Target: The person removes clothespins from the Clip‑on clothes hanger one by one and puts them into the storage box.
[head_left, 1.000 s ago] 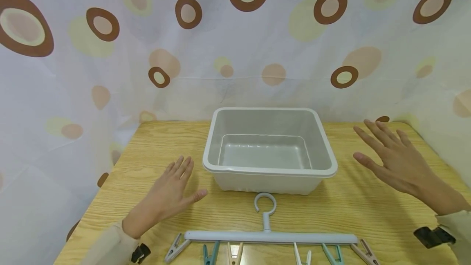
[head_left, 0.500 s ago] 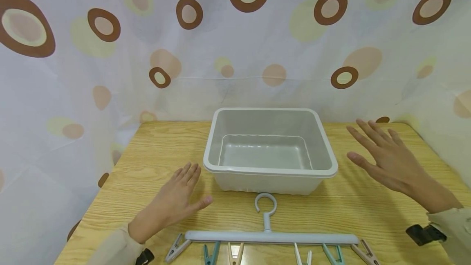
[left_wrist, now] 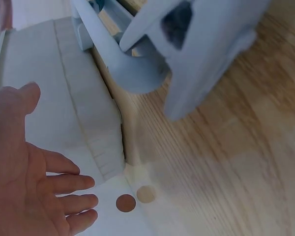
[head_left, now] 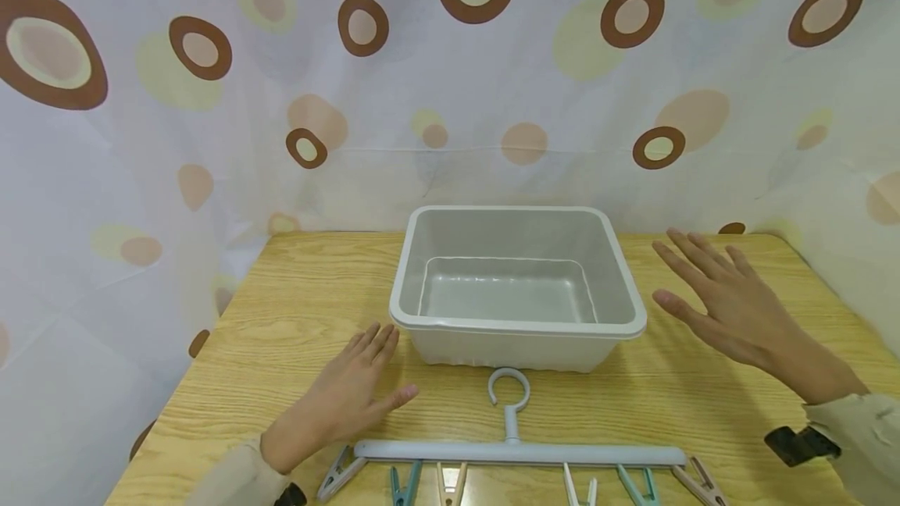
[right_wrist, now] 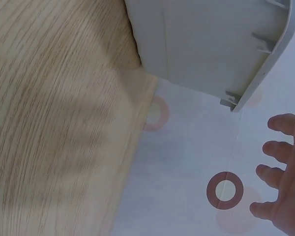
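A pale grey plastic tub (head_left: pixel 516 326) stands on the wooden table, with nothing in it. Just left of its front corner is the left hand (head_left: pixel 344 397), palm down with fingers straight and thumb spread, holding nothing. The right hand (head_left: pixel 738 315) hovers to the right of the tub, fingers extended and spread, also holding nothing. In front of the tub lies a light grey hanger bar (head_left: pixel 520 454) with a hook and several clothespins along it. The left wrist view shows the left palm (left_wrist: pixel 24 191) beside the tub; the right wrist view shows the right fingers (right_wrist: pixel 278 152) near its rim.
The wooden table (head_left: pixel 316 272) ends at the back against a white curtain (head_left: pixel 422 61) with brown, peach and yellow spots, which also hangs along both sides. Clothespins (head_left: pixel 404 486) hang off the bar toward the bottom edge of the head view.
The left hand has moved right and slightly toward the near edge, closer to the tub and bar. The right hand has moved left toward the tub. The tub and bar have stayed put.
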Demonstrator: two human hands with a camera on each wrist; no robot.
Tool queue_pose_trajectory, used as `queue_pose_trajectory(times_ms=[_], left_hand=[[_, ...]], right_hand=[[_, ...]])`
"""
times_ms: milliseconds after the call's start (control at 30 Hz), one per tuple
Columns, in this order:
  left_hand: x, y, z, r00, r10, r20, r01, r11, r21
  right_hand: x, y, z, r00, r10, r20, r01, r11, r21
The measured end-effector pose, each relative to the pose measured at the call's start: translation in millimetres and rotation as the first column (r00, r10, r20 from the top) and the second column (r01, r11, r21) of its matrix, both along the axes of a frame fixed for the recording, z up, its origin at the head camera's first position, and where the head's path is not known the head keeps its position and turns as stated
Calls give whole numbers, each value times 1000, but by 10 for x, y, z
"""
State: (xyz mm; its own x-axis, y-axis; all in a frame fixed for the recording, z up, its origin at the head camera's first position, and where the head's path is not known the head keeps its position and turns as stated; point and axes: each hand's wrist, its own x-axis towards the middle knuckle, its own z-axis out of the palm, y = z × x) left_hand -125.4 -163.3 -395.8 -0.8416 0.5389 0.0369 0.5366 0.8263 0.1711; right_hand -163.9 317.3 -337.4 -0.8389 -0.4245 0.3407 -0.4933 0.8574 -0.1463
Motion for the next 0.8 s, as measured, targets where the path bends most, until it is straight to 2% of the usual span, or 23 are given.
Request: queue_pose_trajectory(times_ms=[367,667,800], left_hand=[[38,119,-25,999,-14,46,14,1000,1],[78,164,-58,998,-16,61,16,1000,3],[112,185,-62,996,-32,89,29,999,24]], right_hand=[[-13,-71,-13,1000,20,-10,-20,1000,-10],[-18,-129,6,999,17,28,-17,1000,-4],[-19,-149,11,999,14,39,-14,1000,-9]])
